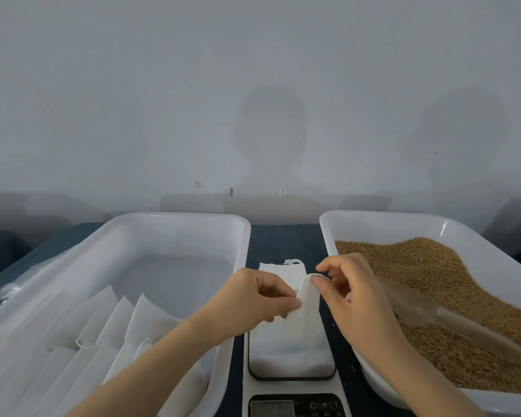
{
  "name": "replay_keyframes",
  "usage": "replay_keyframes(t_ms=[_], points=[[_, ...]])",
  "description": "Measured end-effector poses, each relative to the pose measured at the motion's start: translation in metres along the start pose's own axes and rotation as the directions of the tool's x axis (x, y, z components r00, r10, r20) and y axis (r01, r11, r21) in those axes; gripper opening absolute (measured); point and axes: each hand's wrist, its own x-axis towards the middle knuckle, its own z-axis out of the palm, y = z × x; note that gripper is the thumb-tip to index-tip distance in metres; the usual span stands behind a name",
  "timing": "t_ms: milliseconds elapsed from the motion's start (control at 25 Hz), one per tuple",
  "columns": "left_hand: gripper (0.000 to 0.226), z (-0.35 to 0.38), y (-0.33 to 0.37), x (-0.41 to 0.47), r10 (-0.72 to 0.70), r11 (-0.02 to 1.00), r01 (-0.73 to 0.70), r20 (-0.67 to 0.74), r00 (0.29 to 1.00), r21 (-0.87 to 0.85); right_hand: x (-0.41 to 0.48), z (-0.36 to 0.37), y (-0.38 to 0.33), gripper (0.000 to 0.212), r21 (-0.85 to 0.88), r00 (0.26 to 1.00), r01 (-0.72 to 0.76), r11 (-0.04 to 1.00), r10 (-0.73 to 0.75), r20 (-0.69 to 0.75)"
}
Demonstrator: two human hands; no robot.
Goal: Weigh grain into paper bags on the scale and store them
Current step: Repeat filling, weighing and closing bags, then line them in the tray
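Observation:
A white paper bag [301, 329] stands on the scale [292, 383] between two tubs. My left hand [253, 299] pinches the left side of the bag's mouth. My right hand [349, 293] pinches the right side of the mouth near its top edge. Brown grain [451, 278] fills the white tub on the right [382, 224]. A clear plastic scoop [451, 320] lies on the grain, just right of my right hand.
The white tub on the left [175, 219] holds several white bags [109, 326] leaning in a row. A flat stack of bags [280, 267] lies on the dark table behind the scale. A grey wall stands close behind.

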Motion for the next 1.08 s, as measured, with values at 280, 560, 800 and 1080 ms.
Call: replay_keyframes(t_ms=[280, 560, 800, 1080], points=[[0.015, 0.002, 0.004, 0.000, 0.036, 0.995, -0.038, -0.028, 0.999, -0.090, -0.002, 0.003, -0.004, 0.023, 0.142, 0.969, -0.022, 0.990, -0.013, 0.246], [0.028, 0.007, 0.005, 0.000, 0.085, 0.989, -0.081, 0.023, 0.996, -0.122, -0.003, 0.001, -0.001, 0.020, 0.109, 0.962, 0.017, 0.994, -0.047, 0.269], [0.016, 0.011, -0.001, 0.001, -0.013, 1.000, 0.011, -0.053, 0.998, -0.020, -0.005, 0.002, 0.002, 0.009, -0.002, 0.988, -0.025, 1.000, 0.025, 0.152], [0.015, 0.011, 0.001, 0.001, -0.054, 0.998, 0.051, -0.063, 0.997, -0.044, -0.004, 0.001, -0.005, 0.016, 0.009, 0.964, 0.060, 0.998, -0.061, 0.260]])
